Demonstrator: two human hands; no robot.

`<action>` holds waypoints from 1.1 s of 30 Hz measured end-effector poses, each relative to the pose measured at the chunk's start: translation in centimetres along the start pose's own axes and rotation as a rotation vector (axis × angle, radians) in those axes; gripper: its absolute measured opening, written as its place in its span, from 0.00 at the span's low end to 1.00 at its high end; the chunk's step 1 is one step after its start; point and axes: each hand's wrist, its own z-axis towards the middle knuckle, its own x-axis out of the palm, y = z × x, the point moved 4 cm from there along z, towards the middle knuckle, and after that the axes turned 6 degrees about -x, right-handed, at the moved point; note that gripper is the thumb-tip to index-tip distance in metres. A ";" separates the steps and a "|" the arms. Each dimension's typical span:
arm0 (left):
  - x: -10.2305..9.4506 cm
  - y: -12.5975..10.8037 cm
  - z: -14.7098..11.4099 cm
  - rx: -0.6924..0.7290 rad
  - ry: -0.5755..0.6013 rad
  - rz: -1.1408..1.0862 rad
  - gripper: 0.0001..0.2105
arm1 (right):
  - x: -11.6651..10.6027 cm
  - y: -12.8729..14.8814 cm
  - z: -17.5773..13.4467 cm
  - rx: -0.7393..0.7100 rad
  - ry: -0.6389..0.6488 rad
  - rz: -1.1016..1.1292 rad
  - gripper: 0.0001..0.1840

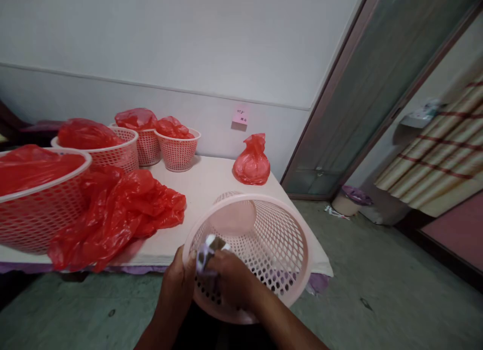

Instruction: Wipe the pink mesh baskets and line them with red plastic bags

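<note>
A pink perforated plastic basket [285, 229] is tipped on its side, its mouth facing me, at the front edge of the white-topped bed or table. Gripping the left part of its rim is my left hand [180, 282], with the thumb over the edge. My right hand [230, 277] reaches inside the mouth, its fingers closed on a crumpled cloth [206, 254] with white, lilac and dark patches. The cloth presses near the inner left wall, close to my left thumb. Motion blurs the right fingers and the cloth slightly.
Left of the basket lies a crumpled red plastic bag [128, 214]. Several pink baskets lined with red bags stand behind it, one basket [178, 151] nearest the wall. A tied red bag [252, 161] sits at the back right. A small bin [349, 203] stands on the floor.
</note>
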 end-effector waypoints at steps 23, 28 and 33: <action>1.2 -0.9 -0.8 -0.124 0.119 -0.380 0.18 | -1.3 3.4 -1.7 0.121 -0.366 0.110 0.21; -0.4 -0.6 -0.3 -0.029 0.006 -0.292 0.16 | 0.4 1.6 -1.1 0.121 -0.265 -0.081 0.21; -1.1 -1.8 0.3 0.152 -0.033 -0.072 0.12 | 1.0 -4.0 -1.1 0.379 0.032 -0.402 0.16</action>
